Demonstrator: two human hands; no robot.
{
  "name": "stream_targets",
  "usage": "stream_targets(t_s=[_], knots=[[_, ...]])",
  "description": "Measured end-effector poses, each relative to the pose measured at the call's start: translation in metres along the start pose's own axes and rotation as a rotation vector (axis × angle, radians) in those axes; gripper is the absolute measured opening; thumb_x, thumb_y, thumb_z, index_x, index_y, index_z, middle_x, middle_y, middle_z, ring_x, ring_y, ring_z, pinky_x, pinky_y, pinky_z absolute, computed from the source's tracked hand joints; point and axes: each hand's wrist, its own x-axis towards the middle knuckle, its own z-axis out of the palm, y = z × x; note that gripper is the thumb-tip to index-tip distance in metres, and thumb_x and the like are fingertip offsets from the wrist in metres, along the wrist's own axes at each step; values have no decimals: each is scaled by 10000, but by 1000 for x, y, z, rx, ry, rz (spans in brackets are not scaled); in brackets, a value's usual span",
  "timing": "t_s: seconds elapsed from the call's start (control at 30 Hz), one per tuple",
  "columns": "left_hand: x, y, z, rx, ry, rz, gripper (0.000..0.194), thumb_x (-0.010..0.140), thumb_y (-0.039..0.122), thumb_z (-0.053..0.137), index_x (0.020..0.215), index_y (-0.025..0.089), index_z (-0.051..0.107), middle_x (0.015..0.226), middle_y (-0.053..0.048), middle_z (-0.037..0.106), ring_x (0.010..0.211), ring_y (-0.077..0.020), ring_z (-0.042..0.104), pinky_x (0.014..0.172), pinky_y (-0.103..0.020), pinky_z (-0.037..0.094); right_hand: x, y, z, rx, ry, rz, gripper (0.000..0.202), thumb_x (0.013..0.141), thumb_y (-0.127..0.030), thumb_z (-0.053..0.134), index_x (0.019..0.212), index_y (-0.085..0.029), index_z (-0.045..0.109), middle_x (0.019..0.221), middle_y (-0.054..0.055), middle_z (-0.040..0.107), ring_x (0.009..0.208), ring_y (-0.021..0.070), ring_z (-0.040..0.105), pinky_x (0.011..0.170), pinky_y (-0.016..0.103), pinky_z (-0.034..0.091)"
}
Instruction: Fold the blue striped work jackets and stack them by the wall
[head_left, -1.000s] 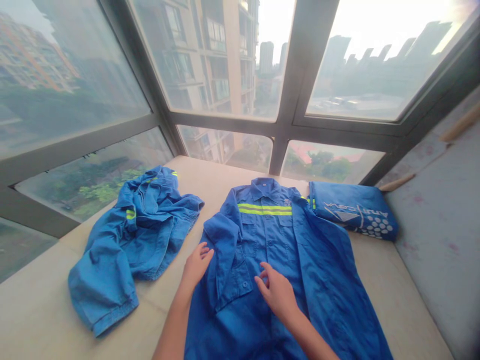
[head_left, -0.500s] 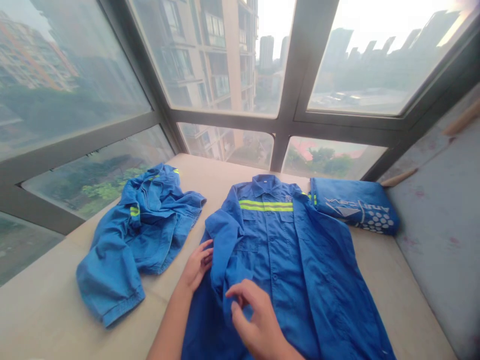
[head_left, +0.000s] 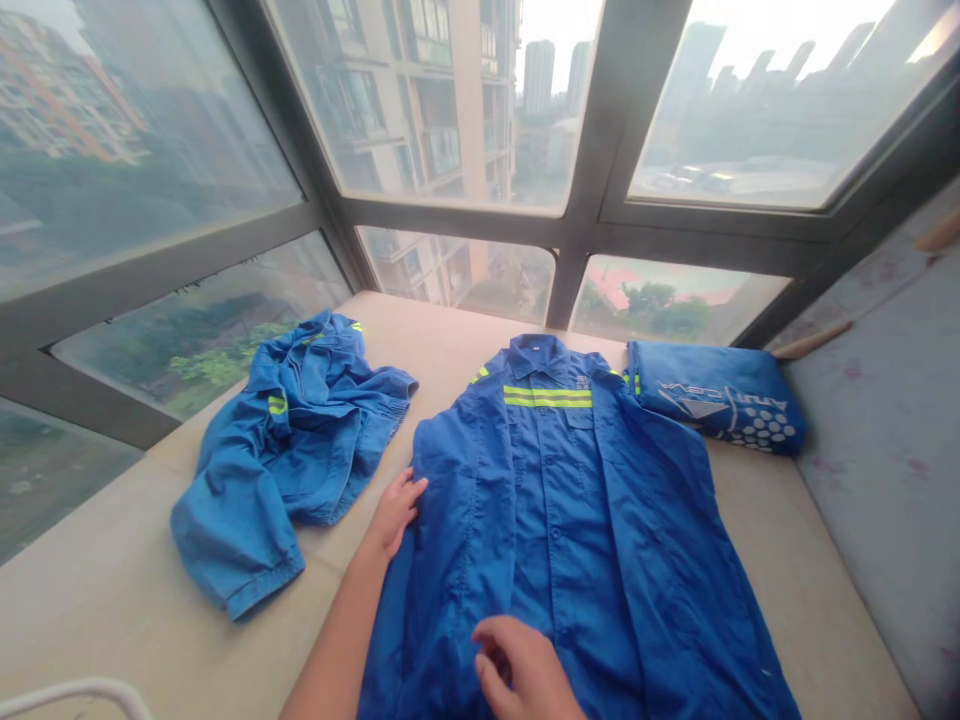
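A blue work jacket (head_left: pixel 559 560) with a collar, buttons and yellow-grey reflective stripes lies front up, both sleeves folded inward along its front. My left hand (head_left: pixel 397 512) rests against the outer left edge of the jacket, fingers stretched out on the cloth. Lower down, my right hand (head_left: pixel 529 668) is curled over the lower part of the left-side sleeve (head_left: pixel 469 510), thumb and forefinger bent around the cloth; its fingertips are partly hidden.
A second blue jacket (head_left: pixel 300 440) lies crumpled at the left. Behind on the right sits a folded blue bundle with white print (head_left: pixel 716 395), against the wall (head_left: pixel 885 480). Framed windows (head_left: pixel 450 215) border the pale ledge (head_left: pixel 442 340). A white curved object (head_left: pixel 82 688) shows bottom left.
The left-side sleeve, bunched and bent before, now lies straighter and flatter along the jacket front. My right hand has moved down toward the hem; my left hand stays at the edge.
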Motion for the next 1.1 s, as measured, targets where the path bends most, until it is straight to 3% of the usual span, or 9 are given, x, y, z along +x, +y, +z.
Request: stream_targets(t_s=[0.13, 0.3, 0.37, 0.47, 0.6, 0.67, 0.8, 0.93, 1.1], knots=[[-25, -3, -12, 58, -24, -26, 708, 721, 464, 732, 1331, 208, 478, 986, -64, 706, 870, -204, 681, 726, -289, 507, -7, 19, -17, -231, 56, 68, 395, 851, -251, 555, 1242, -221, 598, 886, 37, 734, 776, 194, 695, 713, 247, 500], [-65, -10, -24, 87, -77, -61, 665, 732, 538, 701, 1286, 218, 519, 775, 2, 623, 741, -187, 622, 613, -268, 455, -17, 26, -11, -439, -27, 132, 553, 870, -263, 546, 1416, -203, 487, 957, 92, 745, 803, 252, 713, 718, 302, 517], [-85, -21, -27, 160, -80, -88, 621, 740, 560, 677, 1229, 198, 549, 708, 23, 570, 681, -175, 578, 586, -269, 429, -21, 25, -8, -403, -80, 164, 590, 862, -263, 557, 1442, -202, 466, 958, 97, 748, 834, 267, 716, 742, 317, 523], [-114, -47, -30, 340, -156, -110, 550, 745, 551, 649, 1128, 167, 556, 630, 63, 493, 618, -150, 515, 579, -260, 393, -28, 24, -3, -203, -143, 153, 604, 833, -262, 594, 1428, -228, 495, 1131, 97, 719, 1006, 260, 688, 880, 316, 509], [-139, -74, -32, 556, -294, -18, 280, 729, 431, 651, 831, 198, 534, 624, 65, 476, 632, -135, 499, 605, -237, 394, -33, 17, 2, 20, -218, 157, 530, 767, -208, 622, 1294, -259, 624, 1287, 61, 649, 1211, 247, 585, 1052, 314, 416], [-143, -74, -34, 599, -212, 54, 227, 737, 410, 623, 795, 211, 531, 708, 29, 566, 726, -164, 560, 678, -245, 446, -31, 9, 2, 91, -223, 165, 427, 738, -163, 606, 1144, -255, 702, 1213, 47, 682, 1206, 249, 584, 1063, 325, 408], [-145, -53, -39, 472, 28, 118, 346, 799, 487, 540, 1004, 212, 581, 1005, -58, 677, 991, -240, 633, 880, -322, 501, -23, -11, 4, 271, -96, 112, 375, 744, -123, 544, 1052, -249, 716, 1151, 43, 697, 1168, 242, 600, 1044, 345, 425], [-146, -44, -49, 393, 88, 149, 452, 797, 530, 558, 1090, 186, 577, 1058, -91, 688, 995, -251, 658, 859, -339, 531, -25, -12, 18, 327, -17, 13, 404, 729, -108, 560, 1067, -266, 715, 1181, 50, 686, 1178, 246, 596, 1038, 337, 433], [-142, -74, -61, 734, 123, 67, 384, 771, 441, 544, 1050, 194, 637, 780, -35, 709, 748, -229, 684, 689, -308, 526, -32, 7, 22, 140, -355, 136, 571, 642, -100, 626, 1185, -267, 689, 1203, 66, 676, 1048, 235, 656, 913, 269, 491]])
